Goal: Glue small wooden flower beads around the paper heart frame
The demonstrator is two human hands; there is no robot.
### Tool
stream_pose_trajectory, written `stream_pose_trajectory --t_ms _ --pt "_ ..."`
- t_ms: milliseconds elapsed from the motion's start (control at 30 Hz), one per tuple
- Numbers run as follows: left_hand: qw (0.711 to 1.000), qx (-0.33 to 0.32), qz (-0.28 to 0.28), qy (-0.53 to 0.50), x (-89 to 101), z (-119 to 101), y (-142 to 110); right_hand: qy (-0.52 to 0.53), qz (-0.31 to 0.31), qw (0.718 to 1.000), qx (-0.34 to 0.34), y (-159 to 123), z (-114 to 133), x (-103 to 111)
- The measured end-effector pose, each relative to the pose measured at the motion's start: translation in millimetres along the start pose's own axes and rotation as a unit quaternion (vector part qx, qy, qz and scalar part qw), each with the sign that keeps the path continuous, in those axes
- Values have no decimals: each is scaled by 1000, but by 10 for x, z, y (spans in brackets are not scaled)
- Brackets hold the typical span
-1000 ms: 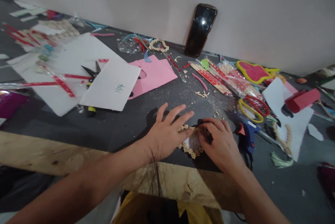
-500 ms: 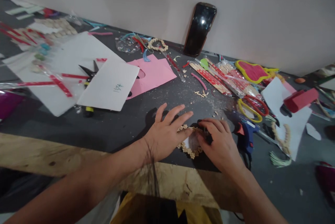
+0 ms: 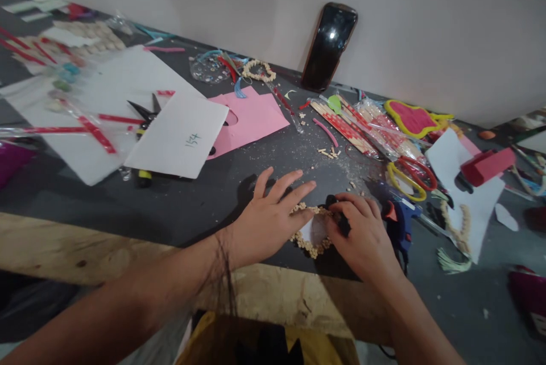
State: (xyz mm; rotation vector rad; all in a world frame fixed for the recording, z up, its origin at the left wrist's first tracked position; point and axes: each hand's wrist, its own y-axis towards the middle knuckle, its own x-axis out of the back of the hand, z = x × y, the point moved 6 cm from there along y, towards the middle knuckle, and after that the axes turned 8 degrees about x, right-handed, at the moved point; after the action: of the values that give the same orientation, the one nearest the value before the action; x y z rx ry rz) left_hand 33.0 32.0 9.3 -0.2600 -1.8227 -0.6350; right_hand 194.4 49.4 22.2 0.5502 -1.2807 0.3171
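Nearest us runs a bare wooden strip (image 3: 277, 297) along the front of the dark tabletop (image 3: 191, 206), and just beyond it lies the beaded piece (image 3: 314, 250), pale little wooden bits round a whitish middle. It sits so near the edge that a shove toward the body could, we judge, push it off. Our left hand (image 3: 264, 231) is spread wide, palm down, gripping nothing, its thumb lying on the piece's left side; if that thumb bears unevenly, the piece could swivel or bits come loose. Our right hand (image 3: 362, 234) is bent at the right side, thumb and forefinger drawn close together; whether they have hold of the rim or a loose bit, we cannot tell. A dark object (image 3: 331, 200) shows at its fingertips, too covered to make out. Just right of that hand lies the blue glue gun (image 3: 404, 223); a careless swing of the wrist could knock it, and if hot, it might burn us. Beyond are the scissors (image 3: 427, 174), then scattered wooden bits (image 3: 327, 153), which a sweeping sleeve or hand could scatter further. Farthest, a phone (image 3: 328, 46) leans on the wall (image 3: 213, 1); a hard bump to the table might topple it.
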Motion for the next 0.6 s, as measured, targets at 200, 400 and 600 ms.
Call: stream_pose_trajectory --t_ms 200,400,600 --pt "1000 -4 -6 3 0 -7 -4 6 -7 1000 -10 -9 -18 -4" --pt "1000 -7 -2 -8 -2 -10 -1 -7 5 1000 2 -13 -8 -24" --pt "1000 -2 -8 -5 -2 1 -2 -17 -19 1000 -2 -63 -50 79"
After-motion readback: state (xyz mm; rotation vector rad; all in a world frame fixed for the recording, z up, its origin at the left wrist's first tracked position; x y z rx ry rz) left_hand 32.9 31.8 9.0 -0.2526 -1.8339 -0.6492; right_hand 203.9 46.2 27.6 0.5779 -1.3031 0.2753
